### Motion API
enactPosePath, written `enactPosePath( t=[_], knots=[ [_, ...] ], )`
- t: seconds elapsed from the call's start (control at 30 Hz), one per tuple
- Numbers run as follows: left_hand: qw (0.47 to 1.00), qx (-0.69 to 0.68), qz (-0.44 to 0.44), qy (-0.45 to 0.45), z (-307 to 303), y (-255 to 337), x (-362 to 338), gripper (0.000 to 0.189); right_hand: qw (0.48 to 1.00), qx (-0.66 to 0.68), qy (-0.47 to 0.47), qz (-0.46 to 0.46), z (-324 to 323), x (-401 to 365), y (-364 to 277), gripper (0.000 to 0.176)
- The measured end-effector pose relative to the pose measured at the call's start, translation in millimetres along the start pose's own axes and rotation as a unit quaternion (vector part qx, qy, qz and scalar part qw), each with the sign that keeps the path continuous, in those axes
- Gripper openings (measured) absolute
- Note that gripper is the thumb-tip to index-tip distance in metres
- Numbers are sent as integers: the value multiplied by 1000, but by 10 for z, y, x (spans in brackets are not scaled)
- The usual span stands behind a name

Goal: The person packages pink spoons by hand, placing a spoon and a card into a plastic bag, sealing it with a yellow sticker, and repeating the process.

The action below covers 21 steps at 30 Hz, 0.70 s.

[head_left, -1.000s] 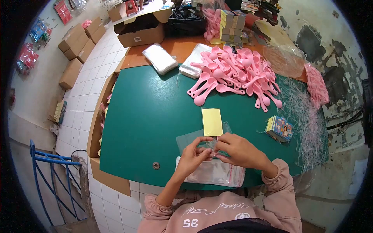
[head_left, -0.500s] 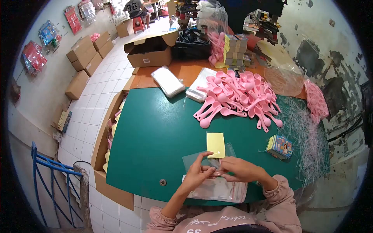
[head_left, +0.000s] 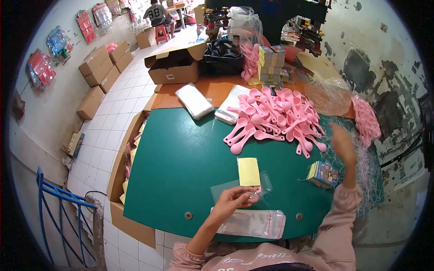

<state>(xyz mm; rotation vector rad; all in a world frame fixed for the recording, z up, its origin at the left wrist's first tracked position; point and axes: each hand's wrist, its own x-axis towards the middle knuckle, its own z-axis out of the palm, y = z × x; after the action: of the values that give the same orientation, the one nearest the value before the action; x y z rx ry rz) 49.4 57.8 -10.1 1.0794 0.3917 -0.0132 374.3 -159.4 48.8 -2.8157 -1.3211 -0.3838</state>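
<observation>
Near the table's front, my left hand (head_left: 234,198) pinches a clear plastic bag (head_left: 220,189). A yellow card (head_left: 249,172) stands out beyond my fingers, and the end of a pink spoon (head_left: 257,189) shows at its lower edge. My right hand (head_left: 342,143) is raised off to the right, smeared by motion, its fingers blurred. It is nearest to the heap of pink measuring spoons (head_left: 280,113) and overlaps the tangle of clear plastic strands (head_left: 357,176) in view. Below it lies a small stack of printed cards (head_left: 323,174). A pile of clear plastic bags (head_left: 253,223) lies close to my body.
Two packs of clear bags (head_left: 194,101) lie at the back of the green table (head_left: 176,153). Behind them stand an open carton (head_left: 174,71) and banded card stacks (head_left: 271,63). A long carton (head_left: 118,176) borders the left edge. A person (head_left: 157,14) sits far off.
My right hand has let go of the bag and swung up and right, past the printed cards. My left hand stays at the bag, its fingers drawn closer together.
</observation>
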Motion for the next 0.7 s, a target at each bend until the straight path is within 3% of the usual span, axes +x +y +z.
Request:
enactPosePath(
  t=[0.03,0.07,0.1,0.17,0.2,0.3,0.43,0.5,0.57,0.63,0.7],
  knots=[
    [1000,1,4,5,0,21,15,25,971,140,106,-162,-35,-94,-367,52],
    [1000,3,1,3,10,42,43,25,940,300,-48,-155,-275,-178,-855,63],
    [1000,-6,12,6,25,58,70,25,867,439,-112,-207,-180,-236,-1172,69],
    [999,-19,30,3,21,84,79,24,876,428,-121,-186,-110,-413,-1702,52],
    [999,-18,28,6,9,107,52,24,875,431,-122,-185,-7,-451,-1796,52],
    [999,-32,20,-5,-68,139,-43,25,853,506,-55,-117,163,-467,-1973,22],
    [999,-3,33,13,-142,50,-121,23,826,554,-37,-99,283,-550,-1968,18],
    [999,8,37,20,-116,18,-119,23,784,616,-49,-56,305,-602,-1985,15],
    [954,268,98,96,-60,-31,-101,17,769,634,-66,-55,397,-655,-1957,15],
    [949,284,97,102,-83,-100,-74,14,754,650,-80,-56,421,-679,-1932,15],
    [951,264,85,135,-52,-73,-51,9,695,709,-119,-13,400,-676,-1917,13]
  ],
)
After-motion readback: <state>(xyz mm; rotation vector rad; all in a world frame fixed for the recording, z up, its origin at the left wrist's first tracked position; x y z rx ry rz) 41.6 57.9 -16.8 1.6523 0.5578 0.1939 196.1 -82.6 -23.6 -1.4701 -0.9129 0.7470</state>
